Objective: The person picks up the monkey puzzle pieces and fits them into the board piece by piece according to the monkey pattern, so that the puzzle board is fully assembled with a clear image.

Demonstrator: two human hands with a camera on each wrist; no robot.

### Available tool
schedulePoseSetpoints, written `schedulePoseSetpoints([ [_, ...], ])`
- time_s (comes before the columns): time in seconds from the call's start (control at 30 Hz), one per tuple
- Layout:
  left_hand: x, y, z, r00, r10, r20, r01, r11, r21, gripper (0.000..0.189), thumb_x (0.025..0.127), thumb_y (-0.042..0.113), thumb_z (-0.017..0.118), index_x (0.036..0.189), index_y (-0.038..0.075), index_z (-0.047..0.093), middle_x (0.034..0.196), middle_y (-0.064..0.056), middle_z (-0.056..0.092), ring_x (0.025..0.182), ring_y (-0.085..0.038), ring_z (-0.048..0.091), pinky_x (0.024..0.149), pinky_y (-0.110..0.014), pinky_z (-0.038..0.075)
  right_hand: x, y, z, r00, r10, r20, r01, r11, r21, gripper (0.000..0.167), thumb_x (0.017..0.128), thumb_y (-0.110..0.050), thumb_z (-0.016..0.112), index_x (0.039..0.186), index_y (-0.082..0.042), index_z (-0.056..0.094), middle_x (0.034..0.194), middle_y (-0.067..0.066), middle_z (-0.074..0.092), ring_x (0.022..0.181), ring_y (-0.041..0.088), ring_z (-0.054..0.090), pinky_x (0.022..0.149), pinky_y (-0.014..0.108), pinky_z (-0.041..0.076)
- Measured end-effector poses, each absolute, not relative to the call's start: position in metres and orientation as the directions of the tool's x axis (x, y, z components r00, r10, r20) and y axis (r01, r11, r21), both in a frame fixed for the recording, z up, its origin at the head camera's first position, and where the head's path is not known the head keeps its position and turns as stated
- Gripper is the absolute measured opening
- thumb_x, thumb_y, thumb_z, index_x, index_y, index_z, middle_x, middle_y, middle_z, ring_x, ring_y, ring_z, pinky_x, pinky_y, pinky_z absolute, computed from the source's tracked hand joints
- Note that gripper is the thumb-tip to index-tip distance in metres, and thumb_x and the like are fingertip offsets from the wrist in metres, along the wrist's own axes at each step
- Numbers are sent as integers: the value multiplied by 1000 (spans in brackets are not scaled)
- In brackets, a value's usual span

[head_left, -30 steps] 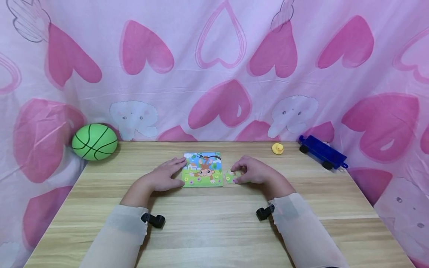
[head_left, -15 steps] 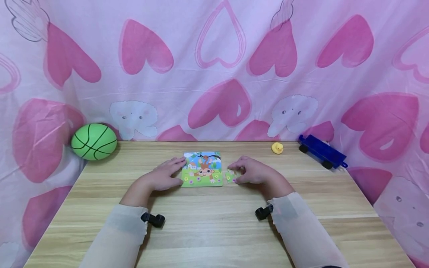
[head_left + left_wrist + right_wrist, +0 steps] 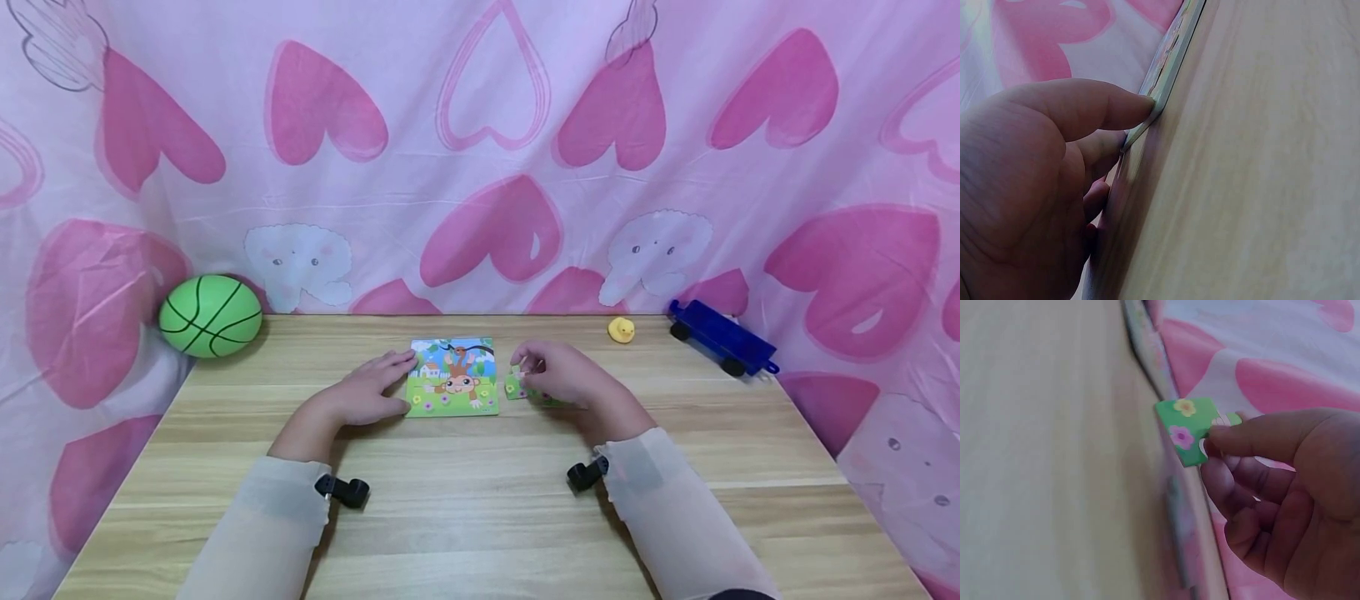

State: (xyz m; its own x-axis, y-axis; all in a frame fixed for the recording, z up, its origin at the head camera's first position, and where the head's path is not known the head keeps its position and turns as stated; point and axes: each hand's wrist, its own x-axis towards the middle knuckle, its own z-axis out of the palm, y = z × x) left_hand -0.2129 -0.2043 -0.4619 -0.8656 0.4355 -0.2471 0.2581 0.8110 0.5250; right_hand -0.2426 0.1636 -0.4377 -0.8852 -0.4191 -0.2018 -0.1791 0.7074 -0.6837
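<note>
A jigsaw puzzle [image 3: 450, 392] with a monkey, a house and flowers lies flat on the wooden table. My left hand [image 3: 367, 392] rests along its left side. In the left wrist view the thumb [image 3: 1129, 109] touches the puzzle's corner, and the index finger reaches its edge. Right of the puzzle, my right hand [image 3: 558, 371] pinches a green puzzle piece [image 3: 1182, 428] with a yellow and a pink flower between thumb and index finger. The piece is tilted, and the fingers cover its inner end. Another green piece [image 3: 558, 403] shows below that hand, mostly hidden.
A green ball [image 3: 211, 317] with black lines sits at the back left. Toward the back right are a yellow rubber duck [image 3: 621, 330] and a blue toy wagon [image 3: 722, 336] with black wheels. A pink heart-patterned curtain [image 3: 491, 233] hangs behind the table [image 3: 457, 517].
My right hand has raised the flowered piece slightly and tilted it, just right of the puzzle. Another green piece now shows beneath the hand. The left hand stays in place.
</note>
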Motion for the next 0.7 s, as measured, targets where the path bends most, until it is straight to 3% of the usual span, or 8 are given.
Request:
schedulePoseSetpoints([
  [0.13,-213,-204,-461,-865,437,-245,260,810,526,84,98,38,67,171,21,29,182,-2,18,169,-42,9,132,-73,15,-241,155,-430,-878,-447,-170,-203,671,-713,19,101,-19,74,120,-23,72,104,0,71,87,21,68,74,34,60],
  [0.37,-212,-204,-458,-866,433,-251,249,808,534,84,98,37,67,171,20,30,182,-2,18,169,-42,9,132,-74,14,-240,122,-422,-851,-511,-124,-261,616,-743,18,101,-26,76,119,-26,73,105,-4,70,100,19,65,88,36,57],
  [0.53,-211,-203,-458,-865,432,-255,245,808,536,84,98,38,67,171,22,29,182,-1,17,169,-42,9,132,-73,14,-242,98,-416,-850,-502,-159,-199,586,-785,17,101,-27,76,117,-31,72,108,-4,70,103,20,65,88,35,58],
  [0.7,-212,-204,-459,-864,434,-255,249,810,531,84,99,40,66,171,22,28,182,-2,17,169,-42,9,133,-73,13,-247,77,-412,-824,-556,-111,-255,538,-803,18,102,-23,74,119,-26,72,107,-1,69,98,19,66,83,34,59],
])
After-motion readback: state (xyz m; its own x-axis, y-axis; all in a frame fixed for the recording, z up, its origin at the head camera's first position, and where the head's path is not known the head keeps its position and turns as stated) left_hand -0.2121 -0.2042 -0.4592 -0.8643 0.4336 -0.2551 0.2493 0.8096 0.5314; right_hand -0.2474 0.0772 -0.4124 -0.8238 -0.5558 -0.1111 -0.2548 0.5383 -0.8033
